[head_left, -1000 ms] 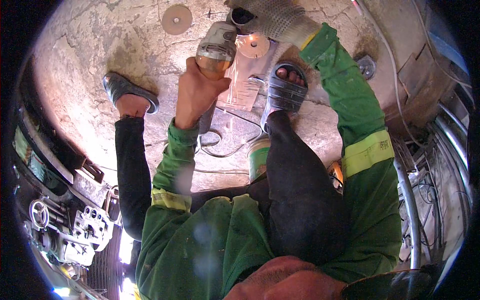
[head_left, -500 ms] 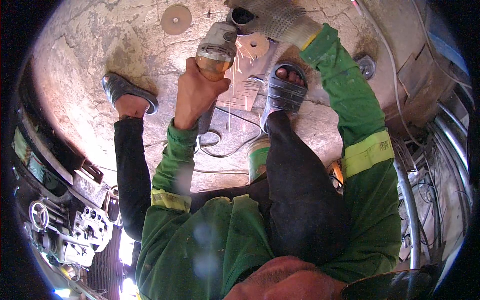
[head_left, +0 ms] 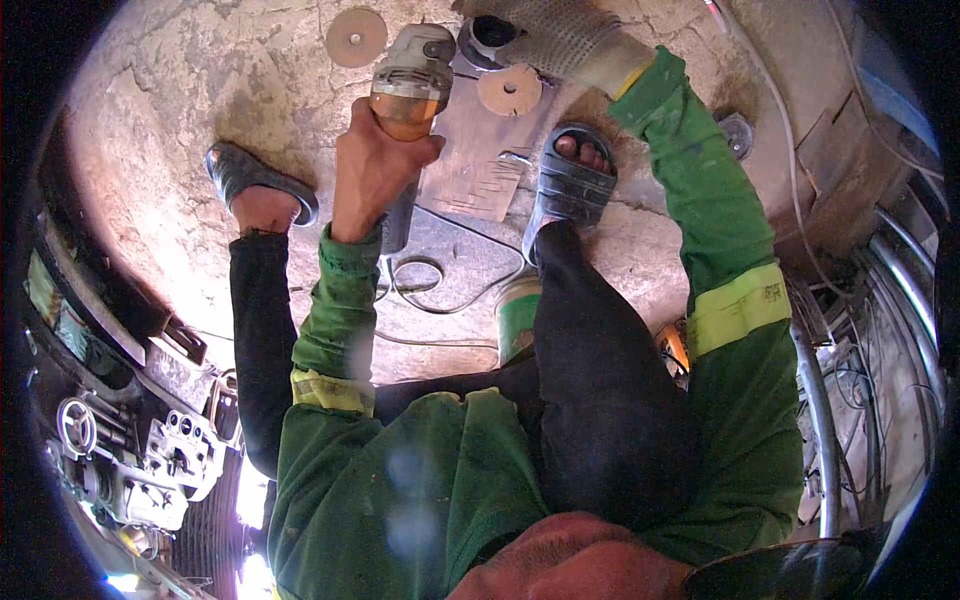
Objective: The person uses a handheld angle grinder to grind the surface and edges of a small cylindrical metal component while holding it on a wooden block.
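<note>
My bare left hand is wrapped round an angle grinder with a grey head and an orange band. The grinder's head stands just left of a short, dark, hollow pipe piece, with a small gap between them. My gloved right hand holds that piece from its right side; the dotted glove hides most of the fingers. Below the piece, a brown cutting disc with a centre hole lies at the top of a scored metal plate on the floor.
A second disc lies at the upper left and a dark round part at the right. My sandalled feet flank the plate. A cord loops near a green bucket. Metal pipes lie far right; a machine stands lower left.
The grinder in my left hand has moved left and slightly up, away from the pipe piece. The sparks are gone, and the brown disc shows more fully.
</note>
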Tool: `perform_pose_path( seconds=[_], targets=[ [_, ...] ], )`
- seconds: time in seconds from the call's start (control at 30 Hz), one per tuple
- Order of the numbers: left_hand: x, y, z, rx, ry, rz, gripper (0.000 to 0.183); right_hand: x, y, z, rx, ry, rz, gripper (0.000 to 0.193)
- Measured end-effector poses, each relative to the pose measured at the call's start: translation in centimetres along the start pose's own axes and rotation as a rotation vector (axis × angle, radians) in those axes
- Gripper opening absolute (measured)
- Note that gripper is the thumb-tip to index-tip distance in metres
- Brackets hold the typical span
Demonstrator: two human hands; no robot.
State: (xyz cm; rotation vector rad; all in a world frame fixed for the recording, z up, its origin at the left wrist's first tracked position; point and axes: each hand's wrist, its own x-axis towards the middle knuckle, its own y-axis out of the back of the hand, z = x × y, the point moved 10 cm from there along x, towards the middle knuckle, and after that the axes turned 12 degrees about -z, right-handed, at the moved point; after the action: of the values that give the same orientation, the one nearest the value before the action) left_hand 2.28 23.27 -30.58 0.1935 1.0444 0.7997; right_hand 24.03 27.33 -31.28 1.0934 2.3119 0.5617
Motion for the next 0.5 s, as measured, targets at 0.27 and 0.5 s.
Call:
perform_pose_path(
  seconds=[0.27,0.5],
  targets=[
    [0.5,-1.0,-1.0,-0.002,0.022,-0.045,0.07,0.3,-0.5,0.4,0.025,-0.015,0.005,0.044],
    [-1.1,-2.4,0.3,-0.025,-0.047,-0.065,0.065,0.5,-0.3,-0.3,-0.078,-0.012,-0.019,0.048]
  ],
)
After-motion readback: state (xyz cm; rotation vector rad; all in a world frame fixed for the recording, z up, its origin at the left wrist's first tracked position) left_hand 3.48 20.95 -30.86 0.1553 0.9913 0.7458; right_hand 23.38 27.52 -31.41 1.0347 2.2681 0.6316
